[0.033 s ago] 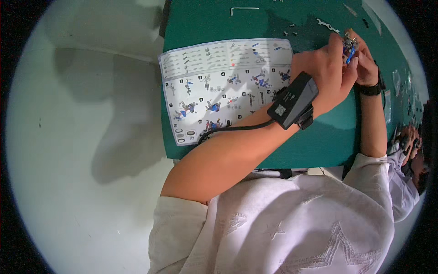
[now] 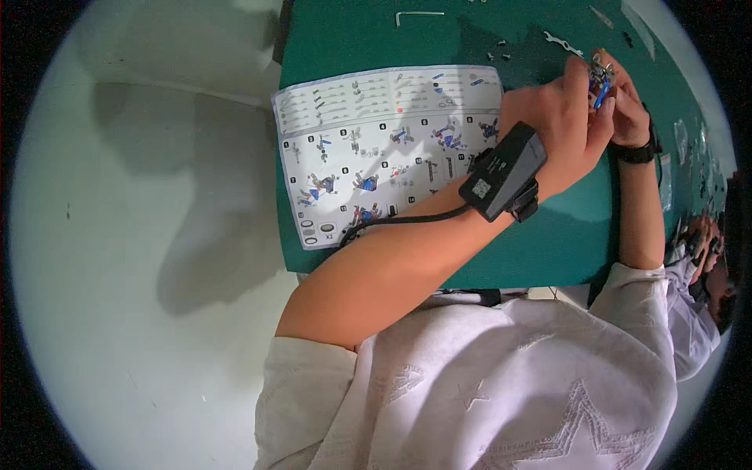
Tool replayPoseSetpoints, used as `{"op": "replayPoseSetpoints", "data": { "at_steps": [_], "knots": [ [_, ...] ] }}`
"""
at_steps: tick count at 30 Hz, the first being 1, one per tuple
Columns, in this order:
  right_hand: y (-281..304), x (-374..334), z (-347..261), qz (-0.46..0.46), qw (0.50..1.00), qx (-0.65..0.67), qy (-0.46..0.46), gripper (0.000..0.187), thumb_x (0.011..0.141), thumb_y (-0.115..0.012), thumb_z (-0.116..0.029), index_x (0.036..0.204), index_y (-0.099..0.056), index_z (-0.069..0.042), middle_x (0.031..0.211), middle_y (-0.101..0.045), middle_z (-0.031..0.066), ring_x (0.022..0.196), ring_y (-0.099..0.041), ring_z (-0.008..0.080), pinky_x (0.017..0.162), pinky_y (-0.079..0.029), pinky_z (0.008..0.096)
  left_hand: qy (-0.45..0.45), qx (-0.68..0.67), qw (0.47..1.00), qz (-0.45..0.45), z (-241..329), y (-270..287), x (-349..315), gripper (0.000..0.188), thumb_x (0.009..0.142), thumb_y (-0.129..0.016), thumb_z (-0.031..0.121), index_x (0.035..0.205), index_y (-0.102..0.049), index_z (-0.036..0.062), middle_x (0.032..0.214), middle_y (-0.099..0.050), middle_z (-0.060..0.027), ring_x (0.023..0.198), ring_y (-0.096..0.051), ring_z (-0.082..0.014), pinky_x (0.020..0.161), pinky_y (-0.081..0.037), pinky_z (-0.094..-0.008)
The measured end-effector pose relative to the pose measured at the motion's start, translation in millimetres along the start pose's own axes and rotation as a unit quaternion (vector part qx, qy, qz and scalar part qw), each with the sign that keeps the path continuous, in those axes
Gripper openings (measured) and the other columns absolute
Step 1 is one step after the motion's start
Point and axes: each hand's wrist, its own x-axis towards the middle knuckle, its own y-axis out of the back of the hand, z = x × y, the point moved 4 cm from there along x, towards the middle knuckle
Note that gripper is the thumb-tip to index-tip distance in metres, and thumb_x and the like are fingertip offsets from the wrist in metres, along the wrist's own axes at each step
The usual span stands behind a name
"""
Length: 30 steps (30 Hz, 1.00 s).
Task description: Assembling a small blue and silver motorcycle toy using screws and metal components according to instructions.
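Note:
At the upper right of the table, my two hands meet around a small model of metal and blue parts (image 2: 601, 81). My left hand (image 2: 553, 111) has its fingers closed on the model from the left. From the other side, my right hand (image 2: 629, 110) grips it between thumb and fingers. Fingers cover much of the model, so its exact shape is hidden. Just beyond my hands lies a small silver open-ended wrench (image 2: 562, 42). Left of the wrench are several tiny screws (image 2: 506, 56).
A printed instruction sheet (image 2: 368, 160) with assembly drawings lies left of my hands, partly under my left forearm. An L-shaped hex key (image 2: 419, 14) rests at the far edge of the green table (image 2: 540, 251). Clear plastic bags (image 2: 680, 145) and another person's hands (image 2: 701, 235) are at right.

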Motion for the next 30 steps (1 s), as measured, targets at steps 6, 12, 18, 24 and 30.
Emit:
{"op": "replayPoseSetpoints", "data": {
  "at_steps": [6, 12, 18, 24, 30],
  "knots": [
    [2.9, -0.4, 0.3, 0.012, 1.000, -0.017, 0.006, 0.049, 0.084, -0.070, -0.038, 0.112, -0.048, -0.005, 0.107, -0.060, 0.0102, 0.095, -0.060, 0.0171, 0.083, -0.048, 0.0284, 0.005, -0.005, 1.000, -0.015, -1.7, 0.9, -0.4, 0.035, 0.089, -0.064, 0.029, 0.105, -0.047, 0.0019, 0.057, -0.059, -0.0079, 0.051, -0.063, -0.0321, 0.042, -0.046, -0.0422],
    [-1.3, 0.4, -0.1, 0.018, 1.000, -0.011, 0.014, 0.047, 0.085, -0.070, -0.036, 0.112, -0.048, -0.004, 0.108, -0.061, 0.0102, 0.095, -0.060, 0.0173, 0.084, -0.048, 0.0288, 0.013, 0.005, 1.000, -0.024, 0.8, 3.9, 0.4, 0.035, 0.090, -0.063, 0.029, 0.103, -0.048, 0.0007, 0.060, -0.061, -0.0105, 0.053, -0.065, -0.0319, 0.043, -0.048, -0.0410],
    [0.3, 0.8, -0.6, -0.005, 1.000, -0.011, 0.017, 0.048, 0.085, -0.071, -0.036, 0.112, -0.047, -0.004, 0.110, -0.060, 0.0110, 0.099, -0.061, 0.0180, 0.086, -0.048, 0.0293, 0.027, 0.009, 0.998, -0.053, 2.0, 6.0, 1.6, 0.033, 0.090, -0.063, 0.027, 0.099, -0.050, -0.0015, 0.064, -0.064, -0.0152, 0.055, -0.068, -0.0310, 0.045, -0.051, -0.0364],
    [-2.1, 3.9, -1.5, -0.024, 0.999, -0.029, 0.014, 0.048, 0.085, -0.070, -0.039, 0.111, -0.047, -0.004, 0.109, -0.061, 0.0113, 0.098, -0.061, 0.0180, 0.084, -0.049, 0.0294, 0.026, 0.008, 0.999, -0.047, 2.0, 7.5, 2.0, 0.032, 0.089, -0.063, 0.028, 0.097, -0.051, -0.0007, 0.064, -0.064, -0.0150, 0.055, -0.068, -0.0315, 0.045, -0.052, -0.0369],
    [-6.7, 4.4, -4.1, -0.036, 0.999, -0.035, 0.011, 0.048, 0.086, -0.069, -0.039, 0.110, -0.048, -0.004, 0.106, -0.061, 0.0105, 0.098, -0.061, 0.0175, 0.085, -0.048, 0.0287, 0.037, -0.002, 0.998, -0.054, 1.7, 6.9, 1.3, 0.033, 0.089, -0.062, 0.028, 0.099, -0.049, -0.0011, 0.065, -0.065, -0.0155, 0.057, -0.068, -0.0331, 0.046, -0.052, -0.0389]
  ]
}}
